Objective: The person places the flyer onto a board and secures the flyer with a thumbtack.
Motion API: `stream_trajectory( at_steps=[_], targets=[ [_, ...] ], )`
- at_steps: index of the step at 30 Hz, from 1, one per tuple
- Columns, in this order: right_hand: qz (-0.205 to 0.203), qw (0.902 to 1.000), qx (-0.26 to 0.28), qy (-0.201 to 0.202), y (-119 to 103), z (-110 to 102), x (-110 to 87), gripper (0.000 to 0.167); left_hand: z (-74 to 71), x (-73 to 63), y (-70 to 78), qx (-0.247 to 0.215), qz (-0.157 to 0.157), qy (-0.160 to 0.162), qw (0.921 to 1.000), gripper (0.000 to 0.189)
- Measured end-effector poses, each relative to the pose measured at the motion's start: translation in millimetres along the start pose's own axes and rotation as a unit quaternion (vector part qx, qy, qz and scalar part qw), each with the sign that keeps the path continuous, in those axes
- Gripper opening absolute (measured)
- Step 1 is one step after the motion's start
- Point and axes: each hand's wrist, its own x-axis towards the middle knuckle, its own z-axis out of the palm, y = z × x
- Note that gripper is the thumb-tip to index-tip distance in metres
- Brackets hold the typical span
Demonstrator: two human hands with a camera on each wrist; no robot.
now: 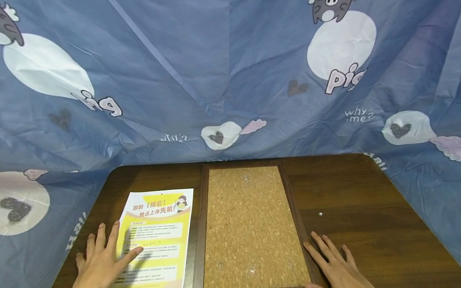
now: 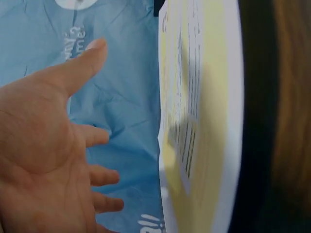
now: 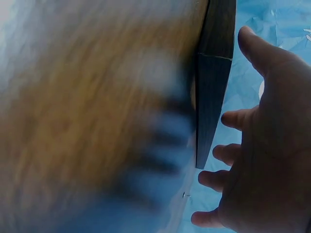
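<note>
My left hand (image 1: 101, 260) is spread over the left edge of a yellow and white printed poster (image 1: 173, 224), which lies left of a cork board (image 1: 255, 224). In the left wrist view its fingers are spread apart, with the poster (image 2: 214, 97) beside them and nothing in the palm. My right hand (image 1: 338, 266) reaches the right side of the board, its fingers extended at the dark wooden frame (image 1: 293, 200). The right wrist view shows that palm bare too, beside the frame (image 3: 214, 97). Small clear pins (image 1: 246, 177) sit near the board's top and bottom.
A dark brown wooden table (image 1: 360, 188) carries everything. Right of the board lies a small whitish pin (image 1: 320, 214). Behind the table hangs a blue printed cloth (image 1: 180, 80), which also runs down both sides.
</note>
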Motion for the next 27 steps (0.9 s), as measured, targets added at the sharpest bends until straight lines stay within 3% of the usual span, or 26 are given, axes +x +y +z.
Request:
stream_trajectory(
  at_steps=[4,8,16,27],
  targets=[
    [0.003,1.0000,0.003,0.000,0,1,-1.0,0.084,-0.2,2.6,-7.6,-0.017,-0.023,-0.031,0.9991,0.121],
    [-0.002,1.0000,0.003,-0.001,1,2,-1.5,0.087,0.4,5.5,-12.6,-0.021,-0.025,-0.039,0.9987,0.121],
    [-0.029,0.9992,0.025,-0.016,4,2,-2.2,0.112,4.7,8.5,-22.5,-0.030,-0.044,-0.055,0.9971,0.122],
    [-0.017,0.9964,0.073,-0.040,6,3,-1.4,0.106,7.0,4.9,-27.3,-0.062,-0.070,-0.076,0.9927,0.128]
  ],
)
